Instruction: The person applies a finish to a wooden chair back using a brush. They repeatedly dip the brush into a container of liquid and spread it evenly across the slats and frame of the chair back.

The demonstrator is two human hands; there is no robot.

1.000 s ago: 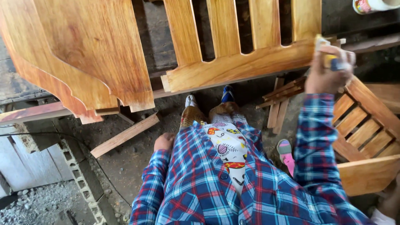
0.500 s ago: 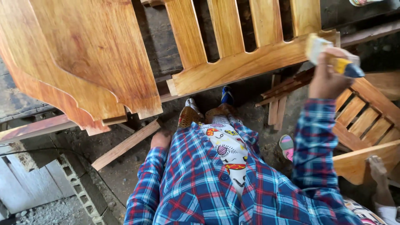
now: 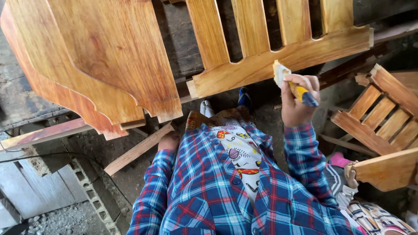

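The slatted wooden frame lay flat above your hands, its bottom rail turned toward you so the edge was within the brush's reach. Up and to the left of your left hand sat a broad carved panel, already glossy. A smaller slatted piece leaned just right of your right hand. Your right hand was closed around a paintbrush, bristles tilted up against the rail's lower edge. Your left hand hung low by your knee; I cannot tell whether it gripped anything.
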